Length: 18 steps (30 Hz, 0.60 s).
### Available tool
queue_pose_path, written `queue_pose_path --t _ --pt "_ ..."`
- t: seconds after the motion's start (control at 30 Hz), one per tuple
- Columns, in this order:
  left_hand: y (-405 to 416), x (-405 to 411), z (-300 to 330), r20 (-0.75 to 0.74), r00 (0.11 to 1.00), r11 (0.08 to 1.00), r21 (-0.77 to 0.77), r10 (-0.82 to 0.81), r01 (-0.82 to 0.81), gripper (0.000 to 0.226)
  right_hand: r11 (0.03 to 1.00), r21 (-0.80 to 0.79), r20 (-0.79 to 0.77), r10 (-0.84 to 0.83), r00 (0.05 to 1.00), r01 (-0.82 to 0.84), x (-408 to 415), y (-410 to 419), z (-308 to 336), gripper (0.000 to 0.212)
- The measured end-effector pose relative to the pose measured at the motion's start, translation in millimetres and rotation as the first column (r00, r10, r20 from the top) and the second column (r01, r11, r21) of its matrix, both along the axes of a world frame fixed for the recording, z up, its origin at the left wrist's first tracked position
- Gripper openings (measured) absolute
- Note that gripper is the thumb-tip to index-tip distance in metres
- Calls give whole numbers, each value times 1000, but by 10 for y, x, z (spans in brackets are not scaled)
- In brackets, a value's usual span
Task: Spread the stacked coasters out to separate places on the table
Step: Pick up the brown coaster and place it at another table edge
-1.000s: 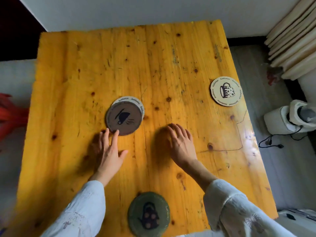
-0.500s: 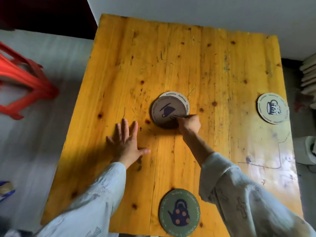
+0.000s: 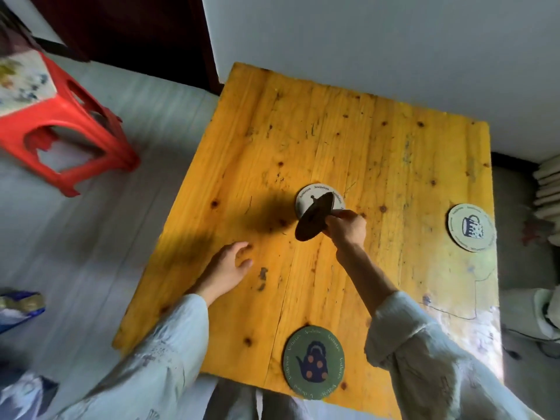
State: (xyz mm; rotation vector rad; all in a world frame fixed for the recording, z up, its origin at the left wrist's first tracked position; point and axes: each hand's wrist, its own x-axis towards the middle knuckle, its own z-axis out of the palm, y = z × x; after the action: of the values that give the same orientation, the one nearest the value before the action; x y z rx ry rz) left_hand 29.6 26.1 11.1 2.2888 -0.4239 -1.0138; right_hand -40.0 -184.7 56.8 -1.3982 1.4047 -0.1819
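head view: a yellow wooden table [image 3: 348,140] fills the middle of the scene, its far edge against a pale wall. the right hand [image 3: 348,227] is raised over the table's centre, its fingers [image 3: 339,214] pinching the right edge of a dark brown coaster [image 3: 313,221]. that coaster is lifted clear of the wood and tilted steeply, its far edge high and its underside turned toward the camera. just beyond and below it lies a white coaster [image 3: 306,198], flat on the table and partly hidden by the tilted one; only curved lettering and a small dark mark show on its face. the dark coaster throws a wide shadow onto the wood to its left.

the left hand [image 3: 227,269] rests near the table's left edge, nearer than the lifted coaster and well apart from it, palm down, fingers [image 3: 242,247] loosely spread and holding nothing.

a pale coaster with a mug drawing [image 3: 471,227] lies flat by the right edge of the table. a green coaster with a spotted teapot [image 3: 314,362] lies flat at the near edge, between the two pale sleeves [image 3: 424,353].

off the table, a red plastic stool [image 3: 60,125] stands on the grey floor at far left, and something blue [image 3: 18,307] lies blurred at the left border.
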Motion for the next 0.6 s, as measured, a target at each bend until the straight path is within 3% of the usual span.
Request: queue_pose_path --t 0.07,0.13,0.27,0.43,0.6 --pt "150 -46 175 -17 1000 999 -45 25 -26 43 963 -118 10 243 970 -241 6 158 313 23" --pt "293 2 347 -1 999 995 -86 51 -51 41 849 -253 -44 468 883 -463 49 320 602 27" --pt "492 366 722 131 987 982 -177 97 -73 43 619 -365 -144 700 699 -695 325 590 1036 21" --pt "776 953 1124 221 967 933 -359 125 -39 53 449 -409 -126 834 536 -794 842 1116 1405 18" --pt "1422 1615 1343 282 958 903 -423 49 78 38 469 -453 -73 828 555 -758 1468 1861 1526 18"
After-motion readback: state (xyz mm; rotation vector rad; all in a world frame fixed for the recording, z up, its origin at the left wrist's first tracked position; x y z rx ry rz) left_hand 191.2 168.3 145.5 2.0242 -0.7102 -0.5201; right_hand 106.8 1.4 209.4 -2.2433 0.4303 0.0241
